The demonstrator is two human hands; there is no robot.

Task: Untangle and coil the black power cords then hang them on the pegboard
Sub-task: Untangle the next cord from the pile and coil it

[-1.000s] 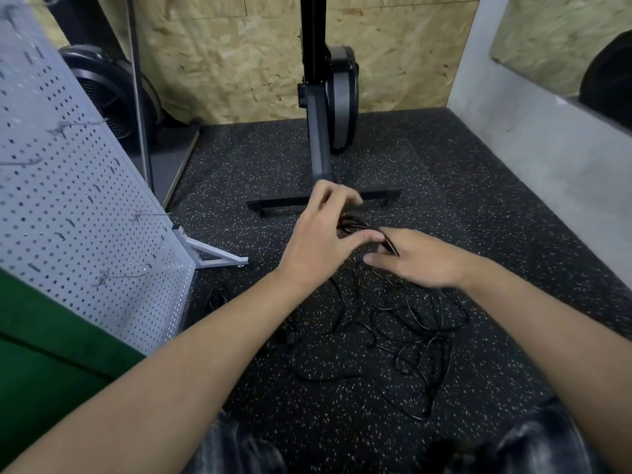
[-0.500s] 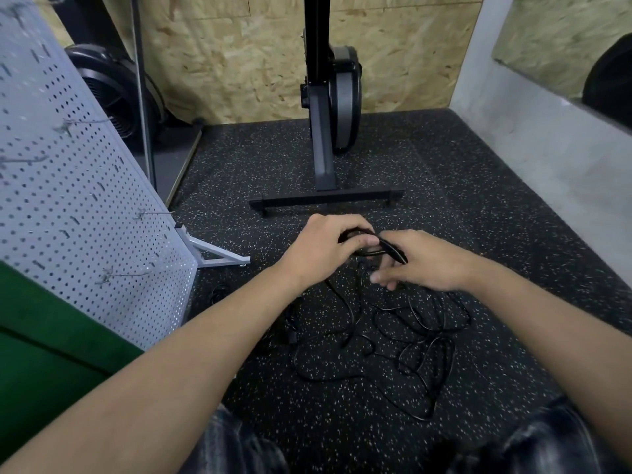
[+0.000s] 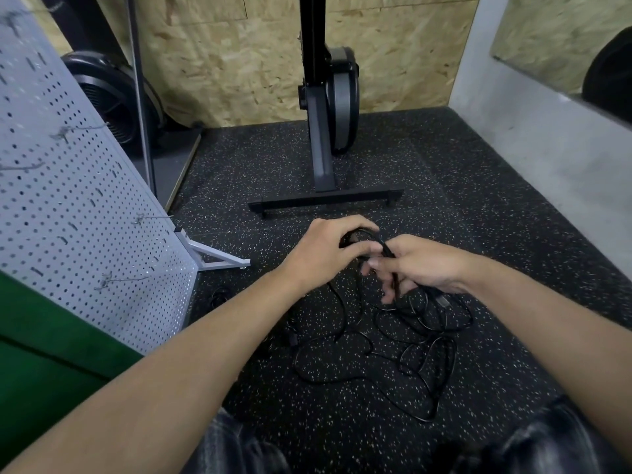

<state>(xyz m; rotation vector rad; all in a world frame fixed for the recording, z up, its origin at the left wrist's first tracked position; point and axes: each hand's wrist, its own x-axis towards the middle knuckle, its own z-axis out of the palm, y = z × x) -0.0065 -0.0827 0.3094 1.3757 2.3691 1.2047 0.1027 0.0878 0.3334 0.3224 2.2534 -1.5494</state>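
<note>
A tangle of black power cords (image 3: 393, 354) lies on the speckled black floor in front of my knees. My left hand (image 3: 328, 251) grips a small coil of cord, its fingers curled over the loops. Just to its right, my right hand (image 3: 420, 268) pinches a strand of the same cord, which runs down between its fingers to the pile. A plug end (image 3: 443, 301) hangs under my right wrist. The grey pegboard (image 3: 68, 217) stands at the left with several bare metal hooks (image 3: 119, 280).
The pegboard's white foot (image 3: 219, 260) juts onto the floor. A black machine stand with a crossbar base (image 3: 325, 200) is just beyond my hands. A small cord piece (image 3: 219, 295) lies by the pegboard. A grey wall (image 3: 547, 148) bounds the right, and a green surface (image 3: 51, 354) the lower left.
Both hands have drawn back toward me and lower. My left hand's fingers have curled over the coil, and my right hand has slid down the strand.
</note>
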